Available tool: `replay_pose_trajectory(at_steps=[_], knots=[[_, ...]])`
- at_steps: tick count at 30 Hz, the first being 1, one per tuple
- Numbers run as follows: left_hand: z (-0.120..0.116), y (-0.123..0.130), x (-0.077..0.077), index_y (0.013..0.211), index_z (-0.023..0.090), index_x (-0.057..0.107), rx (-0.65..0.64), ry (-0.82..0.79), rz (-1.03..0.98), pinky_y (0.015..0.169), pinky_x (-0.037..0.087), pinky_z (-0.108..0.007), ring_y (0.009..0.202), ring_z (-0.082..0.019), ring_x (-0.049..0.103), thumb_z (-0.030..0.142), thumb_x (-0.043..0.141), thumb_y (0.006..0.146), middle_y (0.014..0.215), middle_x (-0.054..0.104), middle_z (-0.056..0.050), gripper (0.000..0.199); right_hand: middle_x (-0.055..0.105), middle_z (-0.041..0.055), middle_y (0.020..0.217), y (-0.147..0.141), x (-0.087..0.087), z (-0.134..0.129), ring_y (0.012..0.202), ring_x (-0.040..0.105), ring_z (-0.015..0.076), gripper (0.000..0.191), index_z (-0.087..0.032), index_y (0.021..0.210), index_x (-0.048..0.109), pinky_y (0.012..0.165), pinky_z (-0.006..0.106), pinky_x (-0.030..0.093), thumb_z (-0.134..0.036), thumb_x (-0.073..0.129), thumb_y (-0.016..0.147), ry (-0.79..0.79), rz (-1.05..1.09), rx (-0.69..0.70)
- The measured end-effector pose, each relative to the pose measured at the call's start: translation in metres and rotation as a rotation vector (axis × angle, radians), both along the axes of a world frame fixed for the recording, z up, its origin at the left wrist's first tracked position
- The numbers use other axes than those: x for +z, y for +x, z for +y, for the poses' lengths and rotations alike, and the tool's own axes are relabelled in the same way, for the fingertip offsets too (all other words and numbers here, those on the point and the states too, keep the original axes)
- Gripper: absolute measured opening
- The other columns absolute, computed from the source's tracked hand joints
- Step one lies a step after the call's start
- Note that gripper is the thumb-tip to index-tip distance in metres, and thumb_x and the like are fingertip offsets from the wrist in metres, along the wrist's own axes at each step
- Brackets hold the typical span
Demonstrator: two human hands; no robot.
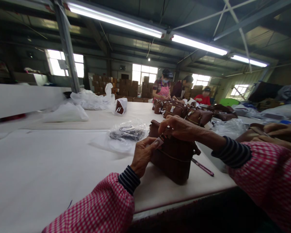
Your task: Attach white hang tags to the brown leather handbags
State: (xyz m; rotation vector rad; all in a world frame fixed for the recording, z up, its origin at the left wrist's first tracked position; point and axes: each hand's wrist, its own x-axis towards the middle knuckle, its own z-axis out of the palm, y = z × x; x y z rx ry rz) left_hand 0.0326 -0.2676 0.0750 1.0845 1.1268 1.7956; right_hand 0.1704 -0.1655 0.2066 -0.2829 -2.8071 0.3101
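Observation:
A dark brown leather handbag (172, 161) stands on the white table in front of me, near its front edge. At the bag's upper left side, my left hand (144, 152) pinches a small white tag (158, 141) between thumb and fingers. Just above it my right hand (178, 127) reaches over the top of the bag, its fingers closed around a small part with a metallic glint that I cannot make out. Both hands are close together and partly cover the bag's top. A slim pinkish cutter knife (205, 168) lies to the right of the bag.
Behind the bag lies a clear plastic bag (128, 131) with dark cords or chains inside. Several brown handbags (176, 109) line the far right. Another person's hands (281, 132) work on a brown item at right. White wrapping (65, 111) lies at far left; people stand beyond.

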Motion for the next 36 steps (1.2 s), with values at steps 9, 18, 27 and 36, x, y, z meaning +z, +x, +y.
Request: replay_pose_trajectory(at_steps=[9,18,27,36], knots=[[-0.0031,0.0025,0.0014,0.086,0.017,0.081,0.050,0.011,0.027,0.061,0.042,-0.023,0.072,-0.013,0.061,0.037,0.079,0.075,0.083,0.075,-0.005,0.023,0.071,0.0048,0.080,-0.0025,-0.0010,-0.0063,0.075,0.063,0.0160,0.023,-0.013,0.088,0.078,0.072,0.026,0.046,-0.005,0.060,0.075,-0.001,0.028,-0.022],[-0.0037,0.0018,0.0011,0.078,0.017,0.079,0.067,-0.062,-0.016,0.046,0.026,-0.023,0.045,-0.005,0.039,0.045,0.081,0.071,0.060,0.065,0.001,0.030,0.071,0.0043,0.078,-0.0011,-0.0060,-0.0010,0.072,0.062,0.0151,0.024,-0.013,0.089,0.077,0.070,0.026,0.046,-0.006,0.058,0.077,-0.021,0.053,0.021],[-0.0051,0.0017,0.0040,0.081,0.015,0.077,0.062,-0.093,-0.089,0.043,0.021,-0.021,0.046,-0.003,0.036,0.043,0.086,0.066,0.059,0.058,0.003,0.033,0.070,0.0041,0.078,-0.0012,-0.0071,-0.0035,0.074,0.062,0.0154,0.022,-0.013,0.089,0.078,0.070,0.026,0.045,-0.007,0.059,0.078,-0.033,0.072,-0.010],[-0.0012,-0.0008,-0.0015,0.082,0.017,0.078,0.123,-0.034,-0.055,0.046,0.026,-0.022,0.050,-0.004,0.038,0.041,0.086,0.066,0.064,0.062,0.003,0.030,0.068,0.0026,0.076,-0.0028,-0.0073,-0.0067,0.072,0.061,0.0145,0.021,-0.014,0.087,0.078,0.069,0.025,0.044,-0.007,0.061,0.077,-0.035,0.081,-0.038]])
